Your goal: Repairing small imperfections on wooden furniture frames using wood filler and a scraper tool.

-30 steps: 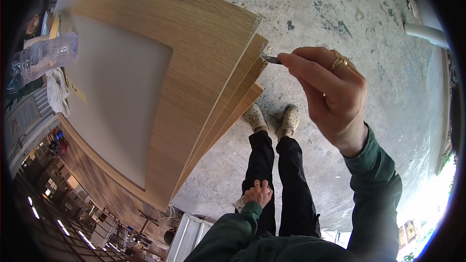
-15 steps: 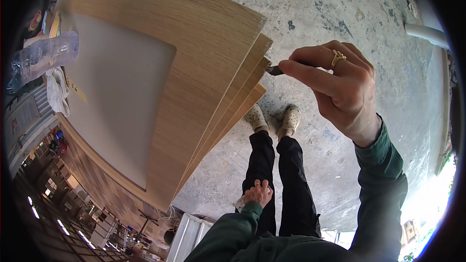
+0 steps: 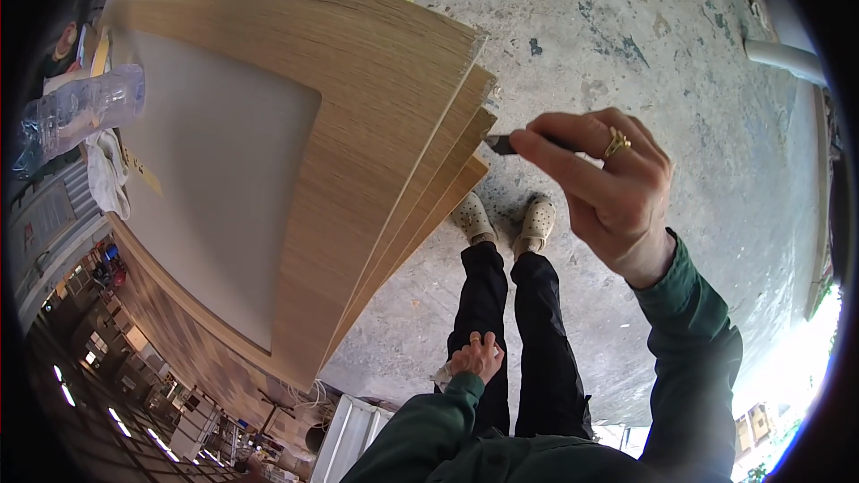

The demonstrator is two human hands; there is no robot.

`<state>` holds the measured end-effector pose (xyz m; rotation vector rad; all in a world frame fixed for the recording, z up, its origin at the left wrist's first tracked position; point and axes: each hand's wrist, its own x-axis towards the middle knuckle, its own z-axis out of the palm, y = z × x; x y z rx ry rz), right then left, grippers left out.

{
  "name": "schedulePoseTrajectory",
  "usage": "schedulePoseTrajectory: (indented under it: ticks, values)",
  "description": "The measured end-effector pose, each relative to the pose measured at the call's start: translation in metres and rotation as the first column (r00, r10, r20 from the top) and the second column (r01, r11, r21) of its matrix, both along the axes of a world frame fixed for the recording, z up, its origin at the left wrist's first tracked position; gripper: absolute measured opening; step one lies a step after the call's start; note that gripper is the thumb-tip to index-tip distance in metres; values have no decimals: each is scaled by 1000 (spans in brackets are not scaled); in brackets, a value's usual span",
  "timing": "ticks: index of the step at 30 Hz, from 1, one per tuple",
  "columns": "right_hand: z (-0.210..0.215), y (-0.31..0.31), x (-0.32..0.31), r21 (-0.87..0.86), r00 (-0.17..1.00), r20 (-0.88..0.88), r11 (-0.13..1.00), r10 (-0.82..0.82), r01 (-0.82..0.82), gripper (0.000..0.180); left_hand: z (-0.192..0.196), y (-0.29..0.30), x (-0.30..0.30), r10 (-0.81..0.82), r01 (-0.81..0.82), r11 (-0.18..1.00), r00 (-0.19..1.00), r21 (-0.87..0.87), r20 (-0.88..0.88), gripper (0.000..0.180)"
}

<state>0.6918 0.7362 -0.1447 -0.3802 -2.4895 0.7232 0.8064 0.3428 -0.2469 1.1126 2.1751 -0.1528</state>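
Several wood-grain panels [image 3: 376, 80] lie fanned in a stack on the left, the top one with a grey inset [image 3: 224, 161]. My right hand [image 3: 617, 188], a gold ring on one finger, pinches a small dark flat blade-like piece [image 3: 501, 144]. The piece's tip meets or nearly meets the corner of a lower panel; I cannot tell if they touch. Closer to my body, my left hand [image 3: 478, 357] is curled in front of my leg. Something whitish [image 3: 443, 376] shows beside its fingers, too small to name.
On the stack's far left lie a clear plastic bottle [image 3: 98, 103] and a white cloth [image 3: 107, 174]. Stained concrete floor [image 3: 617, 45] spreads to the right, with a pale pipe [image 3: 786, 61] at its edge. A white metal box [image 3: 353, 434] stands by my left forearm.
My right hand, with the dark piece, has shifted a little left and toward my body along the panel corner. My left hand stays where it was.
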Motion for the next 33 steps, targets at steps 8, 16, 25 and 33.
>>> schedulePoseTrajectory:
  ticks: [8,16,25,33]
  values:
    - [-4,1,3,-129,999,17,991,-40,41,26,-1,1,1,-11,11,1000,1000,-20,3,23]
    - [12,-8,7,-73,991,133,997,15,-6,24,-1,1,1,-22,22,1000,1000,-9,-4,23]
    - [-10,-17,-6,-910,935,179,309,-307,276,20,0,3,1,-17,17,1000,1000,-6,2,22]
    - [-20,-40,-40,-994,884,90,13,-459,108,36,0,5,1,-17,18,1000,1000,-17,11,22]
